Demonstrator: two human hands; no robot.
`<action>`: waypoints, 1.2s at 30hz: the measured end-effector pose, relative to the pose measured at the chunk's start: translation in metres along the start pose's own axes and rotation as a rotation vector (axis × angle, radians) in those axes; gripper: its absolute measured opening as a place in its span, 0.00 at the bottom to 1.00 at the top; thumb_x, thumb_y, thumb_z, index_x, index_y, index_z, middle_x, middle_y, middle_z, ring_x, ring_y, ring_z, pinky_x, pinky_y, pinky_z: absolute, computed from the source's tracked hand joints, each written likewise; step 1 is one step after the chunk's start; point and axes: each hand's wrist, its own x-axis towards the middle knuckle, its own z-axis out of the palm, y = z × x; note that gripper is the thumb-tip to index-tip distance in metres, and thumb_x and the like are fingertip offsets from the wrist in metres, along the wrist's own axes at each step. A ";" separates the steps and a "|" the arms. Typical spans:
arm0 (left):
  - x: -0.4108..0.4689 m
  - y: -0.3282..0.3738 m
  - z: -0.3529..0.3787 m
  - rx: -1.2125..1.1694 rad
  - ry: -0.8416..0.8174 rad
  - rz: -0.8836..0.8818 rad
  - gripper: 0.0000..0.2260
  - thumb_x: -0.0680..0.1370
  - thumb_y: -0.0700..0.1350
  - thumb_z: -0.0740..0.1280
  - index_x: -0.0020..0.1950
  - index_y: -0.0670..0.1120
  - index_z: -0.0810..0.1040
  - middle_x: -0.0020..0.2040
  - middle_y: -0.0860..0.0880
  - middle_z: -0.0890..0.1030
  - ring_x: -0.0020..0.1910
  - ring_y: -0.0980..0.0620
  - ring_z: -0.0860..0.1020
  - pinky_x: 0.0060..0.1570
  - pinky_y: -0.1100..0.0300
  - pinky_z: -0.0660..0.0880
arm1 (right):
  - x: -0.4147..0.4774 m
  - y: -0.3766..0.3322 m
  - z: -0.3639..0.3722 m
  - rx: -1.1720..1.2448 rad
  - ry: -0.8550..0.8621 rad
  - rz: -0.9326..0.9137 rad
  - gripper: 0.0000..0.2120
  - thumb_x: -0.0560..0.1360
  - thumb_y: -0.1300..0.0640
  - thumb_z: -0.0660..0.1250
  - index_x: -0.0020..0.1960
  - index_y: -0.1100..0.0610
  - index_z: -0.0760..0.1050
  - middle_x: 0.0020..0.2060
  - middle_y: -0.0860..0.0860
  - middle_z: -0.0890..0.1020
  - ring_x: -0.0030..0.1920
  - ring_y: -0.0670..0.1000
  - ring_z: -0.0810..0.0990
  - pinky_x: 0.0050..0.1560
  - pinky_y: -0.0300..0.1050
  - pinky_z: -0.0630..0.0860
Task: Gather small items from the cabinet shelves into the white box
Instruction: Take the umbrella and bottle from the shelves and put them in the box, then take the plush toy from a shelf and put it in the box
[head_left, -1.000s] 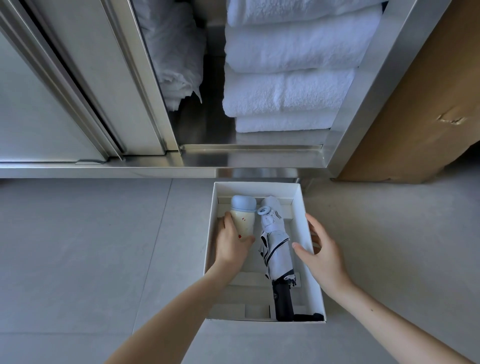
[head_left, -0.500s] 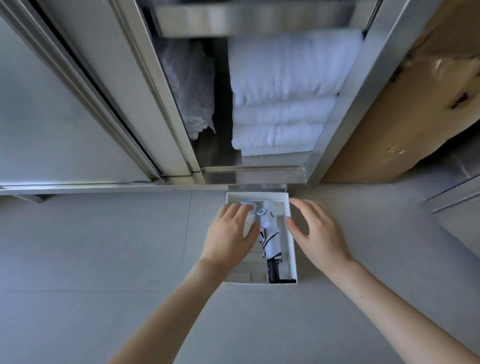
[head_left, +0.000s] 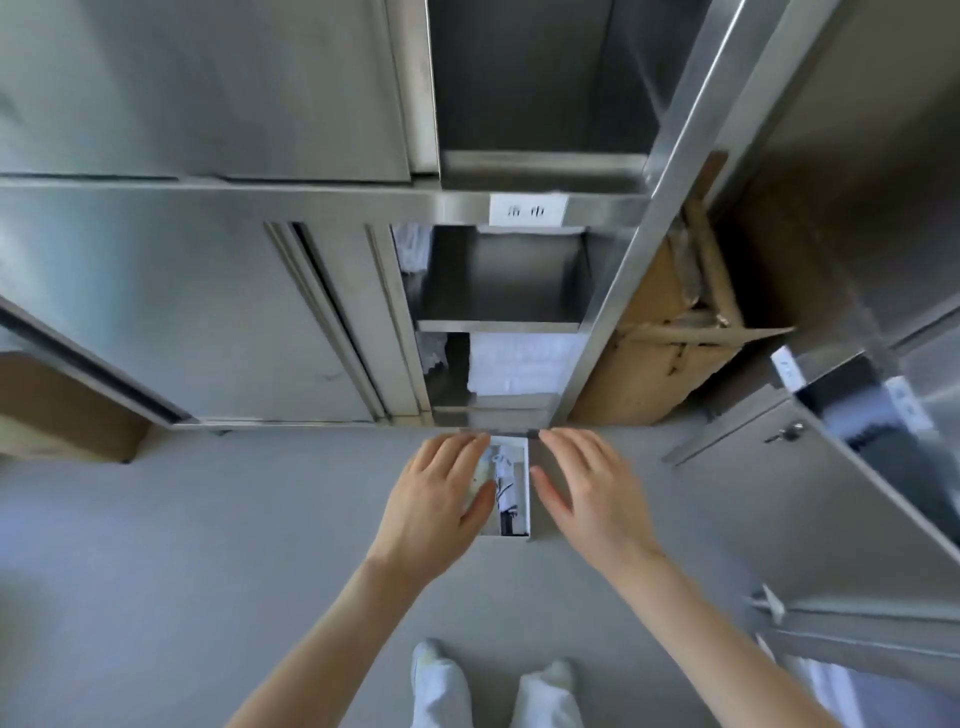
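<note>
**White box: open, on floor at cabinet foot**

White box (head_left: 525, 488): rectangular, lidless, flat on the floor, far short end just beside the steel cabinet (head_left: 498, 326) base; left part hidden. Inside, along the right wall: folded umbrella (head_left: 505, 486), white with dark markings, black handle toward near end. Left of it, touching: pale item (head_left: 482, 474), too blurred to identify.

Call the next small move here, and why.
Probably lift the right hand toward the cabinet shelves for another item. It and the left hand are open, holding nothing, above the white box on the floor, which already holds a folded umbrella; a white bundle shows at the middle shelf's left edge.
</note>
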 end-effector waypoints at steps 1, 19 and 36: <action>-0.007 0.013 -0.020 0.008 0.012 0.007 0.19 0.78 0.51 0.63 0.65 0.43 0.75 0.61 0.49 0.78 0.60 0.48 0.74 0.60 0.59 0.70 | -0.003 -0.013 -0.022 0.008 0.003 0.020 0.18 0.79 0.50 0.62 0.60 0.61 0.79 0.53 0.53 0.82 0.55 0.54 0.80 0.54 0.47 0.78; -0.088 0.047 -0.141 0.119 0.148 -0.200 0.21 0.79 0.57 0.53 0.63 0.47 0.75 0.57 0.53 0.80 0.58 0.49 0.74 0.53 0.57 0.73 | -0.020 -0.087 -0.109 0.135 0.052 0.025 0.17 0.79 0.48 0.65 0.60 0.59 0.79 0.55 0.51 0.83 0.58 0.53 0.79 0.55 0.43 0.75; -0.252 0.065 -0.195 0.218 0.478 -0.755 0.22 0.79 0.58 0.54 0.61 0.46 0.77 0.54 0.52 0.81 0.56 0.50 0.77 0.51 0.58 0.75 | -0.009 -0.217 -0.079 0.330 -0.149 -0.590 0.21 0.77 0.44 0.60 0.57 0.59 0.80 0.51 0.50 0.83 0.54 0.52 0.79 0.54 0.47 0.78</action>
